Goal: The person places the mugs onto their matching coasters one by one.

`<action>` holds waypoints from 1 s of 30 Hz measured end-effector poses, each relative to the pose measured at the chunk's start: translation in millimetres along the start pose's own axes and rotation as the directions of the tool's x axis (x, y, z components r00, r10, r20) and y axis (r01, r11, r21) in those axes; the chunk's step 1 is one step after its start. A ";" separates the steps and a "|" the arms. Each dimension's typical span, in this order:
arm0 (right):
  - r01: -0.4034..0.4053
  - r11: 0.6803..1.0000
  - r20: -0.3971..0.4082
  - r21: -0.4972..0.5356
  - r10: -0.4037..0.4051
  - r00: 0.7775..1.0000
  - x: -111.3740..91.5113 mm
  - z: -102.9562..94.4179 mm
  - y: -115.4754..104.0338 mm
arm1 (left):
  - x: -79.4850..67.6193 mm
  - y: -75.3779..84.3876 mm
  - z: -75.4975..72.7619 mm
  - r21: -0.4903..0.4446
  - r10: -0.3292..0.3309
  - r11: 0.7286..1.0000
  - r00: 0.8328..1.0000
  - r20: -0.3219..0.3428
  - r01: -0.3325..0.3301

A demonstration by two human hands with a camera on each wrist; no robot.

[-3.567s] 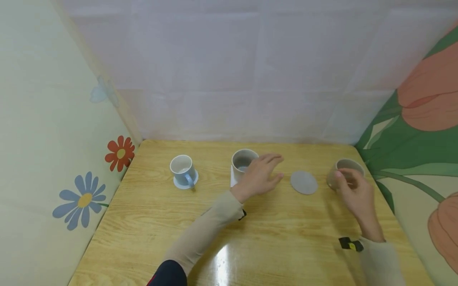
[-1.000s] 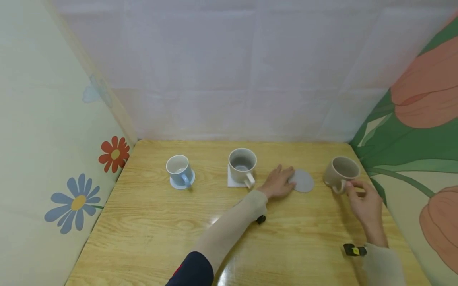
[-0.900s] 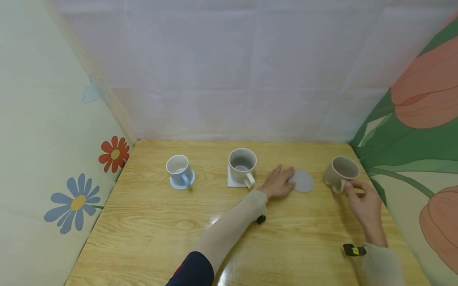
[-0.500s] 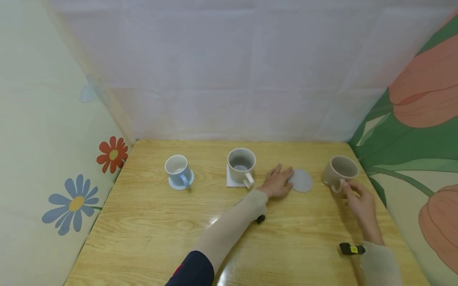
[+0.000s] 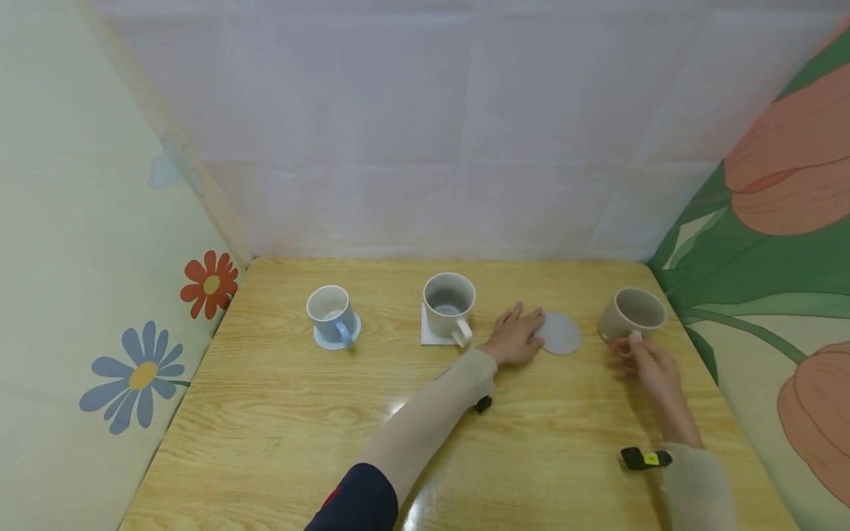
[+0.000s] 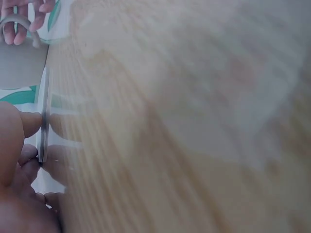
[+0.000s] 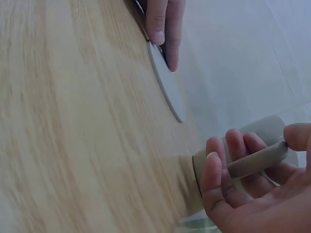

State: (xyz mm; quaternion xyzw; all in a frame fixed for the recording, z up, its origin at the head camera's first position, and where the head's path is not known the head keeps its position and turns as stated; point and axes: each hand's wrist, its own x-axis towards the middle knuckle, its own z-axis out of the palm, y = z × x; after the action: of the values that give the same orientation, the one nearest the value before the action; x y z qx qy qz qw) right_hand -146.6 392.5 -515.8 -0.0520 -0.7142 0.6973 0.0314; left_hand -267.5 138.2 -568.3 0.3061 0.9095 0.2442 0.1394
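My left hand lies low on the table, its fingers spread. Its thumb and fingertips press on the left edge of a round grey coaster; in the left wrist view the coaster appears edge-on beneath them. At the right, a beige-grey mug stands upright on the bare wood. My right hand holds this mug's handle, the thumb on its outer side and the curled fingers passing behind it. The right wrist view also has the left hand's thumb at the rim of the coaster.
A blue-and-white mug sits on a round white coaster at the left. Mid-table, a cream mug rests on a square white coaster. A pale cloth wall backs the wooden table, with patterned side panels.
Since the earliest frame, my left hand has moved from over the middle mug down onto the grey coaster. My right hand has shifted its fingers leftward around the handle. The mugs stay in place.
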 end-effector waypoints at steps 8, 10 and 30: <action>0.011 0.985 0.057 0.171 -0.021 0.998 4.1 -0.1 9.9 | 3.3 -2.0 -0.4 0.022 0.000 1.000 1.000 0.020 0.000; 0.005 0.977 0.075 0.213 -0.021 0.997 4.6 -0.3 10.5 | 3.4 -2.0 -0.4 0.028 -0.003 1.000 1.000 0.021 0.002; -0.065 0.938 0.009 0.341 0.066 0.998 2.6 5.5 2.2 | -11.0 7.5 -9.5 0.006 -0.020 1.000 0.999 0.029 0.019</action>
State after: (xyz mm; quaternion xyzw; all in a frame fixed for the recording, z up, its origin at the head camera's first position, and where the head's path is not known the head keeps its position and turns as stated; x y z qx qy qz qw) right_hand -149.7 387.4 -518.2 -0.0704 -0.5804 0.8111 0.0175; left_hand -259.1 133.1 -555.1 0.3012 0.9110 0.2356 0.1542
